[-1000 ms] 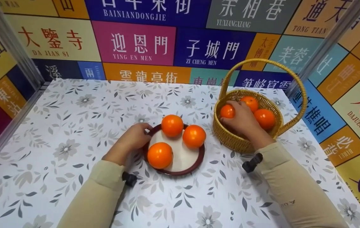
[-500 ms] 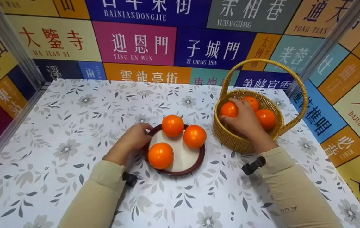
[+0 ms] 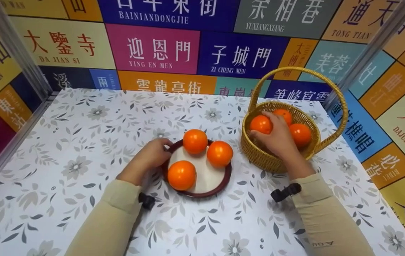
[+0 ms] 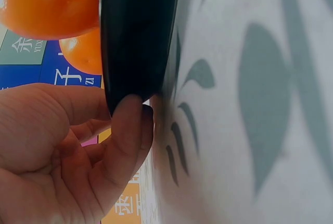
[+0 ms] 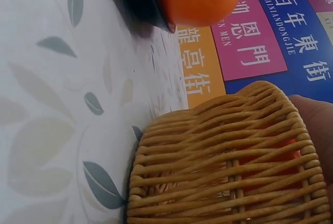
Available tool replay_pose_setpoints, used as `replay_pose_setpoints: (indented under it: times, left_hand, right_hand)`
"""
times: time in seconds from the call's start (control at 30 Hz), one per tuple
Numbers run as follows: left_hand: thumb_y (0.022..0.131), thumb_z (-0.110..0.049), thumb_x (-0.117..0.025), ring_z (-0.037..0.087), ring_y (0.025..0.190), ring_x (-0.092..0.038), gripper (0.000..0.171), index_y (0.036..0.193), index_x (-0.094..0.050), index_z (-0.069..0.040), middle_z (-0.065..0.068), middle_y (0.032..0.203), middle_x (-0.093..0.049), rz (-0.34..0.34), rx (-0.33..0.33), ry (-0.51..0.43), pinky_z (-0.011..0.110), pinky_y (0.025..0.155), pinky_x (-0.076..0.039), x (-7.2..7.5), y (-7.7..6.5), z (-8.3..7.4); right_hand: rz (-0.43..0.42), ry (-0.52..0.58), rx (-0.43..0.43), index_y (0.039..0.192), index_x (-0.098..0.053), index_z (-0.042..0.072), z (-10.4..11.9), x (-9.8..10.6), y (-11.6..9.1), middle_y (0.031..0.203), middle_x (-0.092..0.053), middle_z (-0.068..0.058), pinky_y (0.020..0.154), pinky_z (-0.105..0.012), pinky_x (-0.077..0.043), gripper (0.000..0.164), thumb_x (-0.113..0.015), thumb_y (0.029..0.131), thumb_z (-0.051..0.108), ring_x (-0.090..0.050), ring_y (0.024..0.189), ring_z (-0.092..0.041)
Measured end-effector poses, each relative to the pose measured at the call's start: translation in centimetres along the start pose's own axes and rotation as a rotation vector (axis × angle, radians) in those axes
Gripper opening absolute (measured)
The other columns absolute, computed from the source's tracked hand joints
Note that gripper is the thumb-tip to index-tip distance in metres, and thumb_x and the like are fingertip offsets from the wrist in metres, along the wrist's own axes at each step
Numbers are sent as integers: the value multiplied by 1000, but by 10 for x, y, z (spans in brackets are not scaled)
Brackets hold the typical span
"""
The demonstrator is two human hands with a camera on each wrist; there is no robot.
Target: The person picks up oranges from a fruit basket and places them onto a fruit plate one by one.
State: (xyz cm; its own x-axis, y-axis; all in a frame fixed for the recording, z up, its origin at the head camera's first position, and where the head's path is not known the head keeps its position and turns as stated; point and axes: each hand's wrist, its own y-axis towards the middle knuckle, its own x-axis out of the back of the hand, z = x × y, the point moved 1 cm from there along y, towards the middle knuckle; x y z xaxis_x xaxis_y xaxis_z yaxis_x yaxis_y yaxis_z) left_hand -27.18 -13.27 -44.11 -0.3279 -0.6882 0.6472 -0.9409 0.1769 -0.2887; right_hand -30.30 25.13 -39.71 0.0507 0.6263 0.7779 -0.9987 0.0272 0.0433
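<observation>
My left hand [image 3: 154, 153] pinches the left rim of a plate [image 3: 228, 174] with a dark red-brown edge and a cream inside. In the left wrist view the thumb and fingers [image 4: 127, 130] grip that rim from both sides. Three oranges [image 3: 182, 175] lie on the plate. Inside the wicker basket [image 3: 259, 156], at the right, my right hand [image 3: 279, 137] grips an orange [image 3: 260, 124] between thumb and fingers. Two other oranges [image 3: 300, 134] lie beside it. The basket's woven wall hides most of the right hand in the right wrist view.
A tall arched handle [image 3: 341, 103] rises over the basket. The table [image 3: 92, 142] has a white cloth with grey flowers and leaves. Panels with large characters [image 3: 152, 49] stand along the back and both sides. Black straps [image 3: 286, 192] sit on both wrists.
The orange in my right hand has come up slightly and shows more of itself. My right forearm has shifted a little toward me. The left hand stays on the plate rim.
</observation>
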Motion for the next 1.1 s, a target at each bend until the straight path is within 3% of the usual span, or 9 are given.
replay_pose_setpoints:
  times: [0.3,0.6,1.1]
  left_hand:
    - [95,-9,-61,26,95,-65,35,130,-66,-8,15,113,-72,3,-15,9,37,88,-54,-1,0,0]
    - [96,-9,-60,25,90,-65,32,127,-67,-6,15,108,-72,-18,-61,49,37,85,-54,-3,-1,2]
    - [97,-11,-60,27,98,-64,36,132,-65,-9,15,117,-70,-7,-12,39,39,91,-53,1,-1,-1]
  right_hand:
    - [-46,38,-1,160,-38,26,-1,-2,-10,166,-30,-19,114,-71,-36,84,-79,89,45,-40,144,-45]
    - [-97,79,88,156,-44,19,-2,-5,-16,159,-37,-21,113,-67,-39,80,-81,88,40,-48,137,-45]
    - [-76,106,48,158,-41,27,0,-1,-18,163,-34,-17,114,-69,-36,85,-80,87,49,-44,141,-44]
